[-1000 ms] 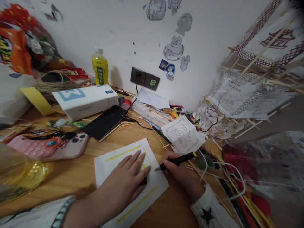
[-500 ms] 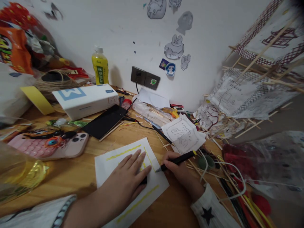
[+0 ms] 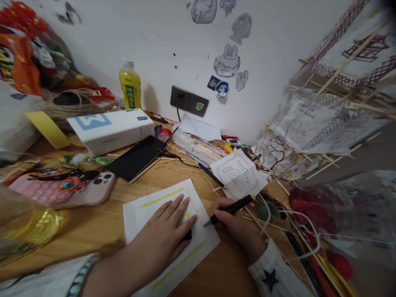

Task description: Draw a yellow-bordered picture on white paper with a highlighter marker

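A white sheet of paper [image 3: 136,218] lies on the wooden table, with yellow stripes drawn along its edges and more yellow marks near its middle. My left hand [image 3: 167,231] rests flat on it, fingers stretched out. Under that palm a small black object [image 3: 187,235] peeks out, mostly hidden. In my right hand [image 3: 227,214] is a black marker with a yellow end [image 3: 233,207], gripped between thumb and fingers. Its tip touches the paper near the right edge, at the lower end of a thin yellow line.
Behind the paper lie a black tablet-like slab [image 3: 137,159], a white box [image 3: 111,130] and a drawn paper [image 3: 236,173]. A pink phone [image 3: 62,187] is at left, a yellow drink bottle [image 3: 130,86] by the wall. Wooden sticks and a white cable [image 3: 315,235] crowd the right.
The marker tip has slid slightly down along the paper's right edge, and the yellow line there reaches a little lower. My left hand has stayed in place.
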Available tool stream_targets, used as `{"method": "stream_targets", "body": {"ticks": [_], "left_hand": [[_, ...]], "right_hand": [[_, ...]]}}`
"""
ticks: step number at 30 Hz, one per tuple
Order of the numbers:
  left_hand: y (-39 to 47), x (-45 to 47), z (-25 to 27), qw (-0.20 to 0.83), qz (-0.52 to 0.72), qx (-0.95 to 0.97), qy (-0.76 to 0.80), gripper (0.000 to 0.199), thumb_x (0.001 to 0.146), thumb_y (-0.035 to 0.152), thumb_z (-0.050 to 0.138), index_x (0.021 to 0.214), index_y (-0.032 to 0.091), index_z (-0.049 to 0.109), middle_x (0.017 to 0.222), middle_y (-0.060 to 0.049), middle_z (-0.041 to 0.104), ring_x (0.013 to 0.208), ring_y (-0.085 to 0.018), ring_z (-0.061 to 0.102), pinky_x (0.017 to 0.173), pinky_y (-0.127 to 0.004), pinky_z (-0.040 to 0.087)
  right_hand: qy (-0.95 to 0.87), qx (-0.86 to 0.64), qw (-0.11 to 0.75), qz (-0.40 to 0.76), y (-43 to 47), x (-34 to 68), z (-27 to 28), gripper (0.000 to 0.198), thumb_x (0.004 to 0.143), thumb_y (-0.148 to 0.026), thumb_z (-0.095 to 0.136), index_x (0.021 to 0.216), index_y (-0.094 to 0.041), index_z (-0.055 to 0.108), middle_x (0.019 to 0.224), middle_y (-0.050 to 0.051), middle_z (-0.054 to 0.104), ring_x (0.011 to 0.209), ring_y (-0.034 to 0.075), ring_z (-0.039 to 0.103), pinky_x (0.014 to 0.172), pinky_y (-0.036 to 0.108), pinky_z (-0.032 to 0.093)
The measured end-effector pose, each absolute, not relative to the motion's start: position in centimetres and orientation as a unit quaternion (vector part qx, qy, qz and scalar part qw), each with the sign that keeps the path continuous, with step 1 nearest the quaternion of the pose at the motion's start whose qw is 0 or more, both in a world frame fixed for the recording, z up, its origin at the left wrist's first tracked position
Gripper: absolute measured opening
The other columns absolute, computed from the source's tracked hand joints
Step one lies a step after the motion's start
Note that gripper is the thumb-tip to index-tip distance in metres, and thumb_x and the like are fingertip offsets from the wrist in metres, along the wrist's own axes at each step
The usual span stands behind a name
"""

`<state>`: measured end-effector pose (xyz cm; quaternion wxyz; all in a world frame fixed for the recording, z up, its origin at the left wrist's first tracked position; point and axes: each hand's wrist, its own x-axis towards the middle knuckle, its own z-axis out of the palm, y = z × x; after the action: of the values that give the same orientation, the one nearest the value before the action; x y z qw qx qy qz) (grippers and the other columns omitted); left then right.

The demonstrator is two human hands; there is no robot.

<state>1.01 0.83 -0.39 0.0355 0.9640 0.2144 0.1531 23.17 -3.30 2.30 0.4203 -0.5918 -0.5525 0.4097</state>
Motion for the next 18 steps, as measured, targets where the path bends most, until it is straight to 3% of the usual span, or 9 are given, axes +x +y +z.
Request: {"method": "stream_targets", "body": {"ticks": [7, 18], "left_hand": [[0.91, 0.90, -0.62, 0.054, 0.165, 0.961, 0.213, 0.043, 0.087, 0.025, 0.059, 0.130, 0.023, 0.055, 0.147, -0.016, 0.041, 0.133, -0.037, 0.040, 0.102, -0.052, 0.041], [0.88, 1.20, 0.10, 0.043, 0.131, 0.965, 0.222, 0.046, 0.083, 0.023, 0.064, 0.129, 0.022, 0.057, 0.143, -0.022, 0.044, 0.130, -0.042, 0.042, 0.097, -0.057, 0.043]], "right_hand": [[-0.551, -0.585, 0.420, 0.421, -3.41, 23.10, 2.47, 0.011, 0.061, -0.021, 0.053, 0.050, -0.020, 0.055, 0.051, -0.003, 0.048, 0.052, 0.013, 0.041, 0.047, 0.022, 0.030], [-0.546, -0.563, 0.435, 0.443, -3.32, 23.52, 1.93, 0.014, 0.063, -0.028, 0.055, 0.052, -0.020, 0.056, 0.053, -0.001, 0.052, 0.055, 0.015, 0.048, 0.053, 0.025, 0.037]]}}
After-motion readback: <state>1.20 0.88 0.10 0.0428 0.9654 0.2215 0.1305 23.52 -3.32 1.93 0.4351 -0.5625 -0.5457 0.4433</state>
